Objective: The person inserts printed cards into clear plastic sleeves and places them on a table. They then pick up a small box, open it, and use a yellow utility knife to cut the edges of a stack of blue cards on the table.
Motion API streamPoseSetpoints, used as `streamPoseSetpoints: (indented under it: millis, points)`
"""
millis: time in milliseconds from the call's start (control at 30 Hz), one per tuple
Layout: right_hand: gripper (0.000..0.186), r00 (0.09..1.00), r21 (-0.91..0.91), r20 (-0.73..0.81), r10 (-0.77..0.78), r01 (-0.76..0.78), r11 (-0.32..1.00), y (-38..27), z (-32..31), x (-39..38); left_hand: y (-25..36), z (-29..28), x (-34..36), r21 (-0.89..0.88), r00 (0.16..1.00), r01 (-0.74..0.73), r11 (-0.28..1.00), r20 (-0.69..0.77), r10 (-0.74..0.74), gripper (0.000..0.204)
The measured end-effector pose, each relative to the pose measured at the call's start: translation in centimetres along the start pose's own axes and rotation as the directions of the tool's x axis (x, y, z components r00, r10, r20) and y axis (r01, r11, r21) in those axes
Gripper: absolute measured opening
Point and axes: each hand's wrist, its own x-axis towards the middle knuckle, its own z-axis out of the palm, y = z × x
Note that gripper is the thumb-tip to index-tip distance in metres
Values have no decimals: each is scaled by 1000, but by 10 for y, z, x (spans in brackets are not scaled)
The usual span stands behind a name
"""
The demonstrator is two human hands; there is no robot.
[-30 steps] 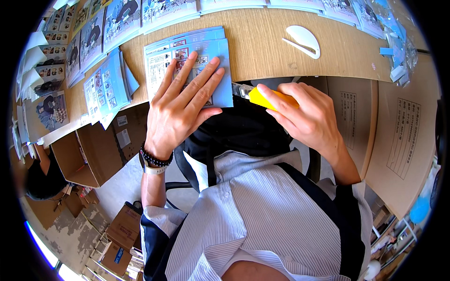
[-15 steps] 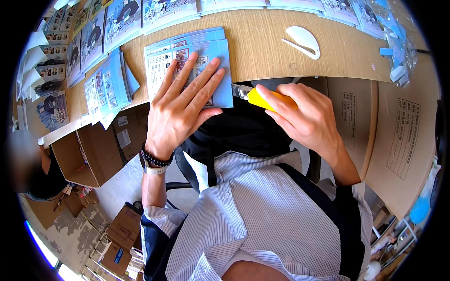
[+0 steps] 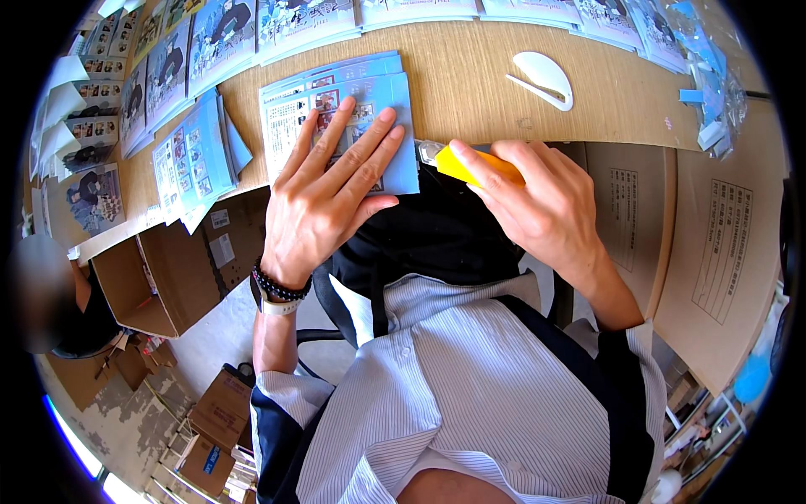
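Note:
My left hand (image 3: pixel 323 197) lies flat, fingers spread, on a stack of light-blue printed booklets (image 3: pixel 336 105) at the near edge of the wooden table (image 3: pixel 470 76). My right hand (image 3: pixel 546 206) grips a yellow utility knife (image 3: pixel 470 164) just right of that stack; the knife's grey tip points at the stack's right edge. A beaded bracelet and a band sit on my left wrist.
More blue booklets (image 3: pixel 189 160) fan out at the left, and rows of printed sheets line the table's far edge. A white plastic tool (image 3: pixel 546 76) lies on the wood. Cardboard boxes (image 3: pixel 714 244) stand at the right, an open carton (image 3: pixel 155 277) at the left near another person.

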Motion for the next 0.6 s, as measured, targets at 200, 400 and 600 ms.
streamPoseSetpoints:
  millis: [200,400,600]
  points:
    - [61,1000,2,-15,0,0,1000,2,4,2,1,-1,0,10,1000,-2,1000,7,2,72]
    - [60,998,55,-1,64,-64,996,-1,5,1,0,1,0,3,1000,0,1000,-9,0,71]
    - [60,965,-150,-169,203,-228,962,9,2,3,0,-1,-6,0,1000,-24,1000,2,24,69]
